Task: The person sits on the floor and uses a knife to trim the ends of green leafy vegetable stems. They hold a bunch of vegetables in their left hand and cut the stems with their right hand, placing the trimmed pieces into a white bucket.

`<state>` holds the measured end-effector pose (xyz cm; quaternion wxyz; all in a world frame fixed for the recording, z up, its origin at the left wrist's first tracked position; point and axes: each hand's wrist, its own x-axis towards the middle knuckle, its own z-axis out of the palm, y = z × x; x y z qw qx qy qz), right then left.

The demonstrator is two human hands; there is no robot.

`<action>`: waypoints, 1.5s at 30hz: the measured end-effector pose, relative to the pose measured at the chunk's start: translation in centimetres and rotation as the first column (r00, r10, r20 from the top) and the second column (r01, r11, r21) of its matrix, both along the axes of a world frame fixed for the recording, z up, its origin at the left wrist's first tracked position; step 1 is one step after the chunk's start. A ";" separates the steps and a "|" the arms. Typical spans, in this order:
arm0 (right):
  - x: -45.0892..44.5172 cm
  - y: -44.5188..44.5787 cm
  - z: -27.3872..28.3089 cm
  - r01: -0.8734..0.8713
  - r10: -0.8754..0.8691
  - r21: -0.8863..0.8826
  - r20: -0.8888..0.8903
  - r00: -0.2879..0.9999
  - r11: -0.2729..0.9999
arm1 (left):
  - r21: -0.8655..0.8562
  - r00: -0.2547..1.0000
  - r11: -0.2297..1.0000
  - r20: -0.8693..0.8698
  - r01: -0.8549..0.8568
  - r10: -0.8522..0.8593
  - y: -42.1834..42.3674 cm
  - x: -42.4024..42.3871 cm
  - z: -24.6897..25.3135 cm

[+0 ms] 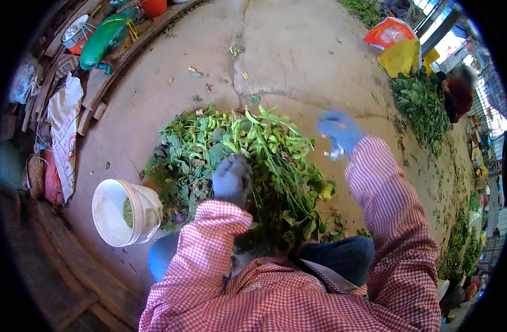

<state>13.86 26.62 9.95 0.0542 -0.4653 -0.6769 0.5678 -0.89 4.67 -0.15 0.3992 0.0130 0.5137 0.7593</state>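
Note:
A heap of uprooted bean plants [278, 141], with green pods, leaves and stems, lies on the floor before me. My left hand [232, 178], in a blue-grey glove, is curled around stems in the middle of the heap. To the right of the plants, my right hand [340, 128] is raised over bare floor in a similar glove. It is blurred by motion. A small whitish, shiny patch shows below its fingers; I cannot tell whether that is a held object. Left of the heap is a white plastic bucket [147, 207] with small green pieces inside.
Planks [112, 62] edge the floor at left, with a tied green sack [106, 39], a white woven sack [65, 124] and a smaller bucket [76, 35]. At right, a person [461, 93] sits by another plant heap [421, 106]. Loose leaves dot the concrete floor [295, 54].

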 end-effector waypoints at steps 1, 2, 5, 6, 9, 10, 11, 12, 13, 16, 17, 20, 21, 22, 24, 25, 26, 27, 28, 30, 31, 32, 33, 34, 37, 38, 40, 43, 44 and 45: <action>1.5 -0.9 -0.3 0.029 -0.042 -0.154 -0.082 0.996 0.988 | -0.026 0.998 0.998 0.038 0.049 -0.048 -0.8 1.0 0.2; 3.5 -2.2 -0.8 0.059 -0.106 -0.298 -0.145 0.984 0.953 | -0.070 0.997 0.997 0.076 0.024 -0.018 -0.9 2.4 0.4; 6.8 -10.7 -0.6 -0.111 0.058 -0.415 -0.138 0.989 0.903 | -0.097 0.988 0.987 -0.073 0.131 -0.139 -2.7 5.4 -1.4; 8.7 -12.7 -2.0 -0.318 0.267 -0.287 -0.203 0.942 0.904 | -0.117 0.938 0.973 -0.264 0.200 -0.224 -2.5 5.7 -1.3; 11.0 -18.9 -3.4 -0.289 0.231 -0.687 -0.177 0.957 0.667 | -0.313 0.710 0.926 -0.602 0.210 -0.364 -1.7 5.3 0.1; 11.7 -20.2 -4.3 -0.298 0.214 -0.745 -0.211 0.954 0.597 | -0.369 0.629 0.909 -0.664 0.195 -0.405 -1.1 5.3 0.8; 11.5 -21.7 -3.1 -0.336 0.194 -0.762 -0.274 0.942 0.554 | -0.396 0.670 0.884 -0.589 0.249 -0.452 -1.2 5.0 0.5; 11.8 -22.3 -3.5 -0.405 0.254 -0.679 -0.317 0.914 0.612 | -0.409 0.702 0.857 -0.508 0.315 -0.500 -0.8 4.9 -0.6; 11.8 -22.8 -3.5 -0.463 0.316 -0.586 -0.341 0.885 0.665 | -0.406 0.726 0.828 -0.419 0.387 -0.545 -0.4 4.9 -1.6; 10.4 -21.8 -1.9 -0.335 0.281 -0.682 -0.194 0.940 0.650 | -0.291 0.763 0.892 -0.465 0.347 -0.449 -0.2 5.2 -0.9; 9.6 -21.1 -1.5 -0.349 0.299 -0.617 -0.187 0.936 0.705 | -0.282 0.761 0.898 -0.480 0.337 -0.436 -0.1 5.2 -0.4; 6.5 -18.7 -0.6 -0.384 0.320 -0.467 -0.213 0.923 0.796 | -0.134 0.864 0.908 -0.279 0.398 -0.420 0.3 4.6 -3.5; 5.7 -17.8 -0.6 -0.364 0.280 -0.459 -0.243 0.929 0.810 | -0.163 0.870 0.894 -0.211 0.418 -0.446 0.3 4.4 -3.2; 5.0 -17.1 -0.8 -0.342 0.238 -0.451 -0.274 0.932 0.824 | -0.190 0.872 0.877 -0.142 0.441 -0.469 0.2 4.0 -2.4; 3.6 -16.1 -2.3 -0.318 0.182 -0.375 -0.355 0.917 0.871 | -0.104 0.909 0.909 -0.070 0.403 -0.411 0.1 3.8 -2.8; 2.7 -15.9 -2.6 -0.307 0.159 -0.340 -0.400 0.903 0.889 | -0.088 0.902 0.913 -0.144 0.399 -0.408 -0.3 3.7 -3.3; 1.9 -15.9 -2.7 -0.232 0.086 -0.405 -0.346 0.934 0.884 | -0.073 0.890 0.916 -0.217 0.395 -0.401 -0.8 3.5 -3.6; 1.8 -15.7 -3.4 -0.224 0.086 -0.383 -0.344 0.935 0.896 | -0.057 0.871 0.916 -0.289 0.398 -0.397 -1.1 3.4 -3.8; 1.6 -15.3 -4.7 -0.215 0.086 -0.360 -0.341 0.936 0.908 | -0.071 0.908 0.924 -0.171 0.375 -0.382 -1.3 3.6 -3.5; 1.5 -14.8 -6.0 -0.184 0.092 -0.284 -0.311 0.946 0.941 | -0.132 0.895 0.902 -0.125 0.412 -0.427 -1.7 3.6 -3.8; 1.4 -14.7 -6.2 -0.171 0.083 -0.304 -0.281 0.956 0.937 | -0.163 0.888 0.887 -0.097 0.432 -0.450 -1.9 3.6 -3.8; 1.3 -14.5 -6.1 -0.156 0.075 -0.323 -0.252 0.965 0.933 | -0.209 0.884 0.906 -0.224 0.369 -0.411 -2.1 3.8 -3.5; 1.1 -14.5 -6.0 -0.150 0.074 -0.339 -0.227 0.971 0.929 | -0.206 0.884 0.918 -0.264 0.340 -0.386 -2.5 3.7 -4.4; 1.3 -14.3 -6.5 -0.164 0.080 -0.387 -0.224 0.971 0.907 | -0.193 0.881 0.928 -0.302 0.319 -0.365 -2.6 3.7 -5.4; 1.8 -13.9 -7.5 -0.287 0.228 -0.265 -0.231 0.946 0.921 | -0.208 0.876 0.899 -0.224 0.385 -0.427 -2.8 3.7 -4.4; 1.9 -13.8 -7.6 -0.240 0.182 -0.280 -0.218 0.959 0.930 | -0.217 0.869 0.876 -0.165 0.430 -0.467 -2.7 3.7 -2.9; 2.2 -14.0 -7.5 -0.149 0.092 -0.310 -0.189 0.978 0.939 | -0.288 0.797 0.851 -0.313 0.439 -0.517 -2.7 3.8 -1.5; 2.3 -13.7 -6.9 -0.134 0.040 -0.370 -0.251 0.967 0.919 | -0.324 0.737 0.816 -0.358 0.478 -0.573 -2.8 4.0 -1.6; 2.2 -13.8 -6.4 -0.114 0.018 -0.376 -0.250 0.968 0.919 | -0.324 0.730 0.805 -0.346 0.497 -0.590 -2.9 4.0 -1.7; 2.1 -14.0 -5.7 -0.093 -0.005 -0.382 -0.247 0.969 0.919 | -0.308 0.705 0.814 -0.406 0.493 -0.581 -2.9 4.0 -1.5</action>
